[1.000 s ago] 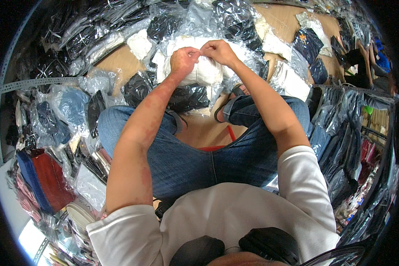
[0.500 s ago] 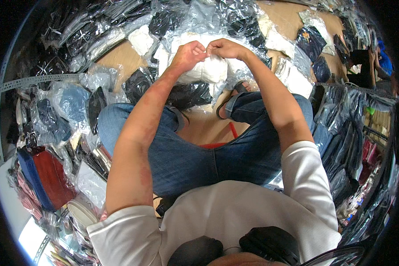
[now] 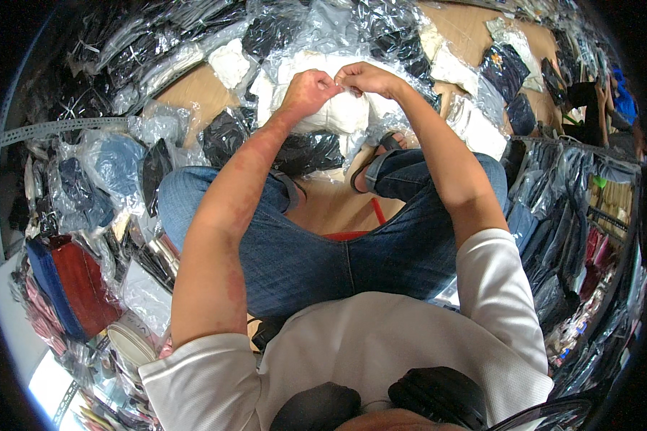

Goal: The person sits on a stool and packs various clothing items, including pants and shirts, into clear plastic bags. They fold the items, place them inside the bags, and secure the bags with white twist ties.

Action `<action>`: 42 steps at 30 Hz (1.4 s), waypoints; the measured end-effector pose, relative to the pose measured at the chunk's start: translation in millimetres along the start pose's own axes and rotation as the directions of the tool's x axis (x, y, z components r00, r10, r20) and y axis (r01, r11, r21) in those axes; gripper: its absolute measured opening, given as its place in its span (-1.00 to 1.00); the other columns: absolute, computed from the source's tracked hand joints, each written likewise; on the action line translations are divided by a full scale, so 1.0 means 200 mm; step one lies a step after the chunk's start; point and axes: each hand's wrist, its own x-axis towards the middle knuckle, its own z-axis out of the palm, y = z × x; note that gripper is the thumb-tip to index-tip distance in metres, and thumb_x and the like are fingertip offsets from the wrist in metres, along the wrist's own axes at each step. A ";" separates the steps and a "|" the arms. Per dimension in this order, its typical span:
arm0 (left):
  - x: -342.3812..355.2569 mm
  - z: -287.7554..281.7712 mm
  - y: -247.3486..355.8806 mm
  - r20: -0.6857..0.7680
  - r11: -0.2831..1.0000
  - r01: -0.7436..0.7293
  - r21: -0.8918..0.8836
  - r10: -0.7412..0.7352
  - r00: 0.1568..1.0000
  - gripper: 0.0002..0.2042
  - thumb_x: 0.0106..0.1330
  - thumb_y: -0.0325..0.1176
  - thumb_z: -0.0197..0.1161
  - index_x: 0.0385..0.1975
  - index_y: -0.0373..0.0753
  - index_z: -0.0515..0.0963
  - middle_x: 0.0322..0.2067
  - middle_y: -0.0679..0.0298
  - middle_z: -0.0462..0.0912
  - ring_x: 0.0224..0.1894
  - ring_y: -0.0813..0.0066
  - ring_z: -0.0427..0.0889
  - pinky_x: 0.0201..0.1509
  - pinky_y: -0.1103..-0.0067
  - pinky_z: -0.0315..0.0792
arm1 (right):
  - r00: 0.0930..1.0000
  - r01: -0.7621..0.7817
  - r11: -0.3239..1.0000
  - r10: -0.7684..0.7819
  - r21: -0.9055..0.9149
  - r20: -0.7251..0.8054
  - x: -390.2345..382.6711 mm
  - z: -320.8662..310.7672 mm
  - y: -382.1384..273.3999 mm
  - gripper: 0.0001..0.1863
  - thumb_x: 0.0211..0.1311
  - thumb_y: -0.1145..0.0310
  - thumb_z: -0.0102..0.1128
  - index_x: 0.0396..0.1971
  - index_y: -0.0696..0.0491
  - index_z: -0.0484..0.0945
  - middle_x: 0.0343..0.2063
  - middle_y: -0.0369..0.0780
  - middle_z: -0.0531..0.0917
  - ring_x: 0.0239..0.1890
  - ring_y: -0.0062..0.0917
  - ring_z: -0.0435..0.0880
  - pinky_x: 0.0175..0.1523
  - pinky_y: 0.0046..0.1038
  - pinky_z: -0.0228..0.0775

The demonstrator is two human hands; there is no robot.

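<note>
My left hand (image 3: 311, 92) and my right hand (image 3: 361, 80) meet over a white folded cloth bundle (image 3: 322, 118), their fingertips pinched close together. Both hands are closed around something small at that meeting point, which I cannot make out. A black plastic-wrapped package (image 3: 305, 152) lies just below the bundle, between it and my knees, and a clump of grey clear plastic (image 3: 323, 32) lies above it.
Wrapped clothing surrounds me: white pieces (image 3: 453, 72), black bags (image 3: 223, 140), a blue bundle (image 3: 118, 161) at left, dark garments (image 3: 535, 215) at right. Also in view are a red-and-blue bag (image 3: 79, 287), perforated metal rails (image 3: 65, 129), wooden boards (image 3: 180, 97) and a red bar (image 3: 377, 213).
Compared with a second ago, both hands are slightly farther right and the right one a little higher. Since half a second ago the left has dipped slightly. Both stay pinched over the white bundle.
</note>
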 end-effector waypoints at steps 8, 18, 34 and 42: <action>0.02 0.01 -0.02 0.010 1.000 0.008 -0.025 -0.008 1.000 -0.81 0.19 -0.24 0.32 -0.46 -0.24 0.61 -0.53 0.22 0.66 -0.45 0.47 0.62 -0.27 0.49 0.49 | 0.997 0.018 1.000 -0.018 -0.007 -0.079 0.00 0.00 -0.01 -0.84 0.20 0.37 0.14 -0.34 0.12 0.62 -0.51 -0.32 0.59 -0.55 -0.65 0.50 -0.43 -0.56 0.38; 0.04 0.03 -0.06 -0.044 0.984 -0.118 0.133 0.125 0.991 -0.82 0.19 -0.29 0.30 -0.47 -0.25 0.51 -0.32 0.17 0.55 -0.17 0.32 0.56 -0.10 0.44 0.44 | 0.989 0.030 0.999 -0.024 0.035 -0.146 -0.02 -0.01 -0.03 -0.89 0.15 0.48 0.16 -0.31 0.12 0.55 -0.47 -0.26 0.64 -0.47 -0.58 0.62 -0.31 -0.50 0.52; 0.05 -0.02 -0.03 0.056 0.921 -0.090 0.379 0.075 0.996 -0.88 0.16 -0.29 0.30 -0.38 -0.16 0.58 -0.11 0.19 0.49 -0.02 0.16 0.52 0.04 0.34 0.44 | 0.934 -0.100 0.814 -0.122 -0.572 -0.337 -0.02 0.01 -0.03 -0.83 -0.04 0.50 0.22 -0.38 0.03 0.50 -0.41 -0.10 0.67 -0.27 -0.19 0.67 -0.16 -0.27 0.47; 0.06 -0.12 -0.05 -0.236 0.947 0.211 0.242 -0.154 0.960 -0.70 0.21 -0.10 0.28 -0.49 -0.24 0.62 -0.20 0.01 0.57 -0.08 0.05 0.57 0.06 0.28 0.43 | 0.715 -0.375 0.872 0.055 -0.315 -0.697 -0.06 -0.12 0.02 -0.55 0.20 0.07 0.12 -0.18 0.19 0.56 -0.20 0.07 0.67 -0.12 -0.17 0.67 -0.01 -0.28 0.48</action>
